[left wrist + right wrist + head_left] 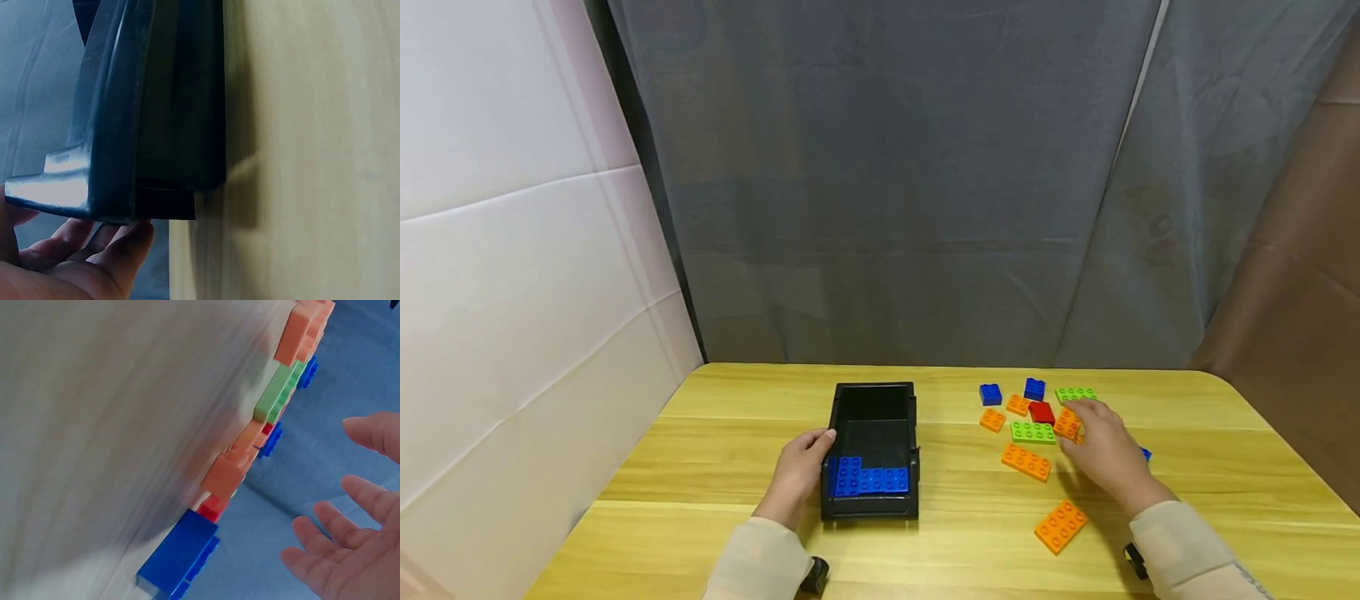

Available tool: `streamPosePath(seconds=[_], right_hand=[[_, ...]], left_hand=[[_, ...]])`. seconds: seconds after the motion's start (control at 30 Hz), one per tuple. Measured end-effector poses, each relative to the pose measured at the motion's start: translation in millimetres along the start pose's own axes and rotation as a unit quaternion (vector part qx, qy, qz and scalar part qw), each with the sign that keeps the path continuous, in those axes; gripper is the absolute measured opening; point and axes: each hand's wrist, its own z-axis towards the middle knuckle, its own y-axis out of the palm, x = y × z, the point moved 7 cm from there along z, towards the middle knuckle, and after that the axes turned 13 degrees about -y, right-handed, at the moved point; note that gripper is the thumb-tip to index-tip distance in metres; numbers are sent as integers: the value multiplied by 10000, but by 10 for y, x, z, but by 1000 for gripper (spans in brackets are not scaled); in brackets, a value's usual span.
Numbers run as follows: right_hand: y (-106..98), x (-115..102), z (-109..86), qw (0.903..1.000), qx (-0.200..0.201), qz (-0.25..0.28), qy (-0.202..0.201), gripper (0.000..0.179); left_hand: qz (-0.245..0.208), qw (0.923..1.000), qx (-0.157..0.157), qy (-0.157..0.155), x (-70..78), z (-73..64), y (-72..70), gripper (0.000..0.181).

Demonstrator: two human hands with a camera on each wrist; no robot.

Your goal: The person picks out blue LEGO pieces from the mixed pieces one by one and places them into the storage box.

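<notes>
My left hand (801,468) holds the left wall of a black plastic box (874,510), thumb over the rim and fingers beneath it; the left wrist view shows those fingers (128,250) under the lip. Blue building bricks (883,481) lie inside, at the box's near end. Over on the right, my right hand (1107,450) is spread above the loose bricks. An orange brick (1067,422) appears between its thumb and fingertips from the head. In the right wrist view the hand (350,544) has nothing between its fingers, and the orange brick (226,475) sits on the table.
Around the right hand lie a red brick (1041,412), green bricks (1032,432), small blue bricks (990,394) and several orange ones. One orange brick (1061,527) lies nearer the front. A grey curtain (880,208) hangs behind the wooden table (737,400).
</notes>
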Motion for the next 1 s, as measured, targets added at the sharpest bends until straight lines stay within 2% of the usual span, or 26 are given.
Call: streamPosePath(seconds=[0.1,0.13,0.33,0.4,1.0], right_hand=[[-18,44,-14,10000,6,-14,16,55],[-23,62,-19,10000,7,-21,22,55],[-56,197,-43,9998,9,-121,141,56],[-63,249,-57,9997,-55,-114,230,57],[-128,567,-170,9942,-654,-307,792,62]], left_hand=[[14,10000,2,36,-7,13,-4,46],[52,9999,106,58,-15,22,-9,45],[41,9999,83,48,-14,24,-10,45],[-13,10000,-34,21,-8,18,-5,46],[21,10000,-23,64,12,-1,-10,46]])
